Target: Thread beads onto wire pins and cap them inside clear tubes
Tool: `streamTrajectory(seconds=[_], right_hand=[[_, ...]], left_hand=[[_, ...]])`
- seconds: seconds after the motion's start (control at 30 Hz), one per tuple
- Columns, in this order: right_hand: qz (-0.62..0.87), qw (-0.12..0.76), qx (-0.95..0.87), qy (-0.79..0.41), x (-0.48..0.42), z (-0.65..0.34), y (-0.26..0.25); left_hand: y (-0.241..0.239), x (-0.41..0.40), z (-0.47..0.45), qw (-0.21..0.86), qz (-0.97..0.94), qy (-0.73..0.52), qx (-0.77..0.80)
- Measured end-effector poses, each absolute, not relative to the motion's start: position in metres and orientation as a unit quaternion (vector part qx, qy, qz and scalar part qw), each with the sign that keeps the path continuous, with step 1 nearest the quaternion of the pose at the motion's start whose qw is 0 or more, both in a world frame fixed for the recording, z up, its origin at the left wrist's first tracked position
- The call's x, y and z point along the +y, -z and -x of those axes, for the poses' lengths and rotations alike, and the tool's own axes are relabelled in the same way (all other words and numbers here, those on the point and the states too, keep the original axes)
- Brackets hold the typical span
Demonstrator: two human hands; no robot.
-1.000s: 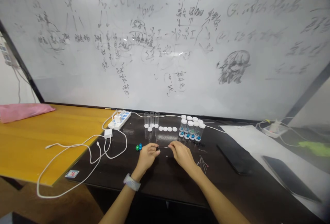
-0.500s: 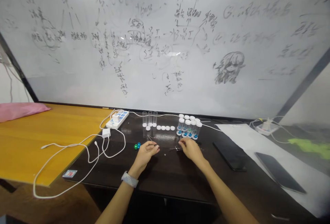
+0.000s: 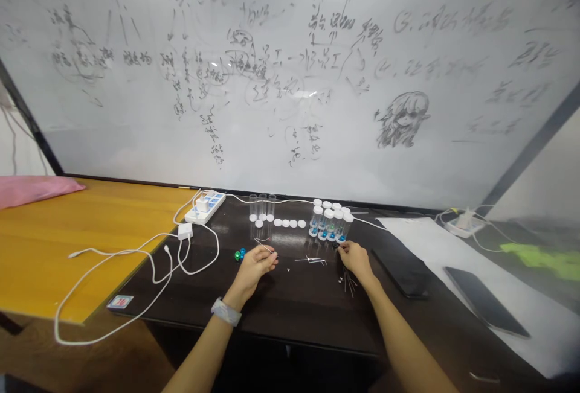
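My left hand [image 3: 251, 269] is closed in a pinch on a thin bent metal wire [image 3: 261, 243]; a small dark piece shows at its fingertips. To its left lie a shiny green ball [image 3: 237, 255] and a blue ball [image 3: 243, 252]. My right hand [image 3: 357, 260] has its fingertips together at a small dark spot just in front of the capped clear tubes [image 3: 329, 224], which hold blue and green balls; what it pinches is too small to name. Between the hands lie several bent wires [image 3: 312, 260]. Thin straight rods [image 3: 348, 283] are beside my right hand.
Clear tubes [image 3: 263, 207] stand at the back, with a row of white caps [image 3: 285, 223] to their right. A power strip [image 3: 206, 209] and white cables [image 3: 158, 311] occupy the left. On the right are a black phone-like slab [image 3: 399, 272], a grey device [image 3: 484, 299] and white paper [image 3: 421, 239].
My right hand has moved right, away from the bent wires to the front of the filled tubes, uncovering wires and rods. My left hand stays nearly in place, its wire turned slightly.
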State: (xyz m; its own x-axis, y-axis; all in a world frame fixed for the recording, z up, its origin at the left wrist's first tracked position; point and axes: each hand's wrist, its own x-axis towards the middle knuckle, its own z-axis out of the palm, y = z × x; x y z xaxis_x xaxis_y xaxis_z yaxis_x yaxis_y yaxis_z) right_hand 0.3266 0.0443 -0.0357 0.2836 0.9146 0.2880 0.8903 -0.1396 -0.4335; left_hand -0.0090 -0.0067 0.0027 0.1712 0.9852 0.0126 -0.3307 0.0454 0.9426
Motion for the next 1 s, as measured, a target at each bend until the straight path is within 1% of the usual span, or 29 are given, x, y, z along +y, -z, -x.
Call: streamTrajectory(seconds=[0.13, 0.2, 0.23, 0.27, 0.3, 0.33, 0.4, 0.5, 0.57, 0.63, 0.7, 0.83, 0.93, 1.0], right_hand=[[0.739, 0.285, -0.610, -0.023, 0.041, -0.328, 0.031], [0.696, 0.338, -0.633, -0.042, 0.038, -0.320, 0.027], [0.657, 0.384, -0.644, -0.072, 0.037, -0.313, 0.023], [0.601, 0.443, -0.653, -0.129, 0.035, -0.304, 0.020], [0.538, 0.487, -0.654, -0.215, 0.033, -0.293, 0.016], [0.484, 0.508, -0.648, -0.297, 0.031, -0.280, 0.011], [0.421, 0.498, -0.645, -0.398, 0.026, -0.253, 0.002], [0.383, 0.465, -0.650, -0.463, 0.018, -0.215, -0.008], [0.353, 0.479, -0.628, -0.501, 0.014, -0.196, -0.009], [0.338, 0.504, -0.603, -0.518, 0.011, -0.184, -0.006], [0.344, 0.519, -0.594, -0.509, 0.009, -0.179, 0.000], [0.377, 0.533, -0.594, -0.470, 0.007, -0.181, 0.011], [0.360, 0.552, -0.589, -0.468, 0.005, -0.182, 0.014], [0.341, 0.543, -0.600, -0.478, 0.004, -0.181, 0.014]], left_hand=[[-0.002, -0.006, 0.009, 0.642, -0.430, -0.531, 0.348], [-0.002, -0.006, 0.008, 0.652, -0.416, -0.536, 0.339], [-0.002, -0.006, 0.008, 0.657, -0.410, -0.538, 0.334], [-0.003, -0.006, 0.008, 0.660, -0.404, -0.540, 0.331], [-0.003, -0.006, 0.007, 0.662, -0.399, -0.543, 0.328], [-0.003, -0.006, 0.007, 0.663, -0.395, -0.546, 0.326], [-0.003, -0.006, 0.006, 0.664, -0.390, -0.551, 0.320], [-0.002, -0.006, 0.006, 0.668, -0.391, -0.550, 0.313], [-0.002, -0.005, 0.007, 0.674, -0.393, -0.545, 0.308], [0.000, -0.004, 0.008, 0.682, -0.390, -0.541, 0.301], [0.001, -0.003, 0.009, 0.691, -0.381, -0.539, 0.295], [0.005, -0.001, 0.009, 0.707, -0.361, -0.532, 0.296], [0.006, -0.001, 0.008, 0.707, -0.358, -0.531, 0.301], [0.007, -0.001, 0.008, 0.704, -0.360, -0.533, 0.301]])
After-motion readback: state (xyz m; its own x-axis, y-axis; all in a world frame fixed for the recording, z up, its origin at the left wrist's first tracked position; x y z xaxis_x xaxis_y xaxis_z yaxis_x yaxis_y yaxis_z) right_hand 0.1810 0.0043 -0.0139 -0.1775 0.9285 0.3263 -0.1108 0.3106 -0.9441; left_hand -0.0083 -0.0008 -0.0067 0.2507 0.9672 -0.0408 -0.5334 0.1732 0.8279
